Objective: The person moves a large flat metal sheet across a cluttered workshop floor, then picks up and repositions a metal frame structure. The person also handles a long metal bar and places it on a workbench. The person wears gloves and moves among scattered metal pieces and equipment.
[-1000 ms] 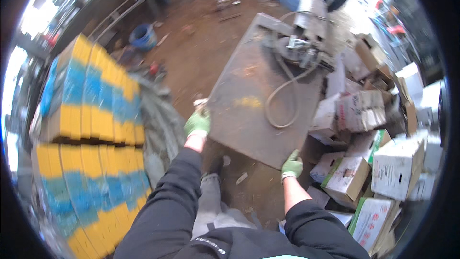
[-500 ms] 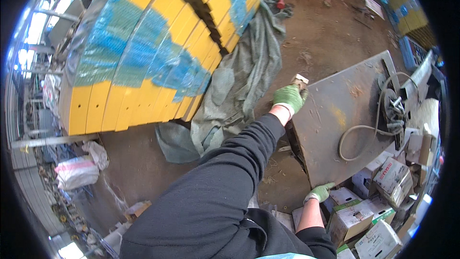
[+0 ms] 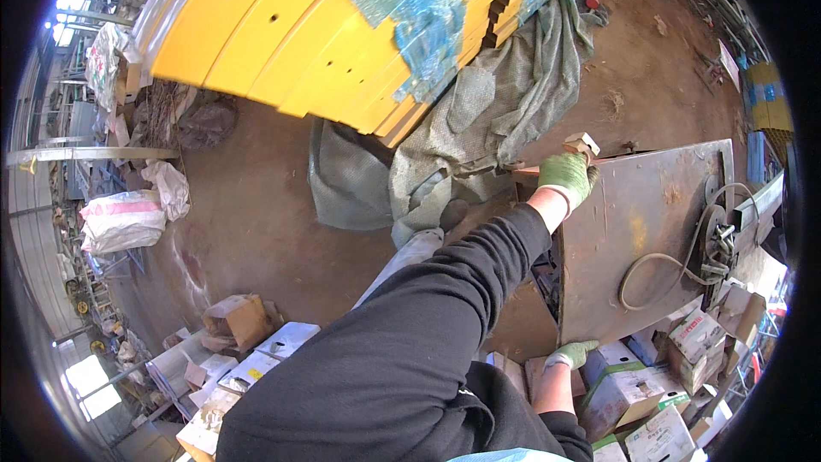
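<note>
My left hand [image 3: 566,178], in a green glove, is closed on a small wooden block [image 3: 581,144] at the far left corner of a brown metal panel [image 3: 599,248]. This large rusty panel lies tilted, and dark gaps show beneath its left edge. At the near corner is my right hand [image 3: 571,353], gloved as well, its fingers stretched along the edge and seeming to touch it. A looped hose [image 3: 629,278] lies on the panel's right side, by a round metal fitting [image 3: 717,239].
Yellow panels [image 3: 282,26] partly wrapped in blue film rise at the far left. Crumpled grey-green sheeting [image 3: 462,137] spreads beside them on the brown floor [image 3: 256,205]. Cardboard boxes [image 3: 620,389] crowd the near right, others [image 3: 235,321] the near left. A white sack [image 3: 124,222] sits at left.
My view has swung left, so the yellow stack and sheeting sit farther right and higher. My hands stay at the panel's left corners. Boxes at the near left and my leg have come into view.
</note>
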Demonstrator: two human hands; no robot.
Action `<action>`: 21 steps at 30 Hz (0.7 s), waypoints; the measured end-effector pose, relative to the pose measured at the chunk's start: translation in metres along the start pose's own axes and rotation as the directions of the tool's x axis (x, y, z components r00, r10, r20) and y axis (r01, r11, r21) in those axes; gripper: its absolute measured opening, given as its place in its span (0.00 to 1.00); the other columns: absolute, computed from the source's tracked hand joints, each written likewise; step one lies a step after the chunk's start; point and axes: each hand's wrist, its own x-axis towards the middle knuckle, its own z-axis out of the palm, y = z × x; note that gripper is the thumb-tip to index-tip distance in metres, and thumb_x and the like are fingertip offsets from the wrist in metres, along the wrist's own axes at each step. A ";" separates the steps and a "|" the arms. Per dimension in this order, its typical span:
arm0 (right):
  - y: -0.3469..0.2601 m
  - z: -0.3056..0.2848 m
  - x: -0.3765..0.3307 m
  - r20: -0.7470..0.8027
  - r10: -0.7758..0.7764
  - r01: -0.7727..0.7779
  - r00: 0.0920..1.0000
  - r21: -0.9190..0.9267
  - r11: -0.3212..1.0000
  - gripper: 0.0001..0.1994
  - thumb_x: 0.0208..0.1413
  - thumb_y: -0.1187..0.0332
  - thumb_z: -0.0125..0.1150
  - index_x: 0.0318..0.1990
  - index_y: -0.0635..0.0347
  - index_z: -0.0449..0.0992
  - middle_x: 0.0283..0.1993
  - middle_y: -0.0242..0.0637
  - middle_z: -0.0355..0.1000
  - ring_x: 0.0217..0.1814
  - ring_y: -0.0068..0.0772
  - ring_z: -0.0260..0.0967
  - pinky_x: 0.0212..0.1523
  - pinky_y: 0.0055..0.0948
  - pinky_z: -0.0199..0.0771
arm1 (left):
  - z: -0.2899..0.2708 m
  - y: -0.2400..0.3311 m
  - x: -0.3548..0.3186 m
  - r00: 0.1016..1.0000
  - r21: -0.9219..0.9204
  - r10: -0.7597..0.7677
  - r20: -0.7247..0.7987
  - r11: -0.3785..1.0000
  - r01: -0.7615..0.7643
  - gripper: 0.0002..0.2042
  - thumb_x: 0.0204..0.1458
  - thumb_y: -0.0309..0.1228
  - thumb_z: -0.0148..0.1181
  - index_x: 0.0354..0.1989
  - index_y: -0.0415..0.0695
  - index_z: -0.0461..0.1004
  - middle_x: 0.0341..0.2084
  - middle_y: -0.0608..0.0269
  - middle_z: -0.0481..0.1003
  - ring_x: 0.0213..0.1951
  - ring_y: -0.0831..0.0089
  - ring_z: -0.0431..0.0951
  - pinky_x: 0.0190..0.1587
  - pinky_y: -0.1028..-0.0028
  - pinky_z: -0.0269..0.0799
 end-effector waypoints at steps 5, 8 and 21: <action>0.045 -0.020 -0.051 0.078 0.018 -0.016 0.997 -0.024 1.000 0.53 0.67 0.25 0.38 0.51 0.82 0.81 0.51 0.70 0.80 0.53 0.65 0.80 0.55 0.52 0.80 | -0.035 -0.043 -0.074 0.993 0.023 0.030 -0.114 0.999 -0.028 0.15 0.63 0.45 0.61 0.52 0.53 0.80 0.44 0.52 0.84 0.45 0.47 0.84 0.48 0.52 0.80; 0.086 -0.022 -0.057 0.078 0.003 -0.001 0.997 -0.024 1.000 0.53 0.67 0.25 0.37 0.51 0.82 0.80 0.51 0.72 0.79 0.54 0.67 0.79 0.56 0.54 0.79 | -0.053 -0.066 -0.114 0.994 -0.014 0.056 -0.095 0.998 -0.058 0.15 0.65 0.44 0.58 0.55 0.55 0.78 0.44 0.51 0.84 0.46 0.46 0.84 0.49 0.51 0.79; 0.198 -0.044 -0.200 0.074 -0.010 0.025 0.997 -0.200 0.979 0.48 0.72 0.31 0.38 0.53 0.82 0.79 0.52 0.73 0.78 0.56 0.69 0.78 0.57 0.55 0.78 | -0.123 -0.192 -0.214 0.977 0.128 0.130 -0.167 0.986 -0.110 0.20 0.65 0.48 0.57 0.54 0.46 0.76 0.33 0.46 0.84 0.37 0.44 0.85 0.44 0.48 0.79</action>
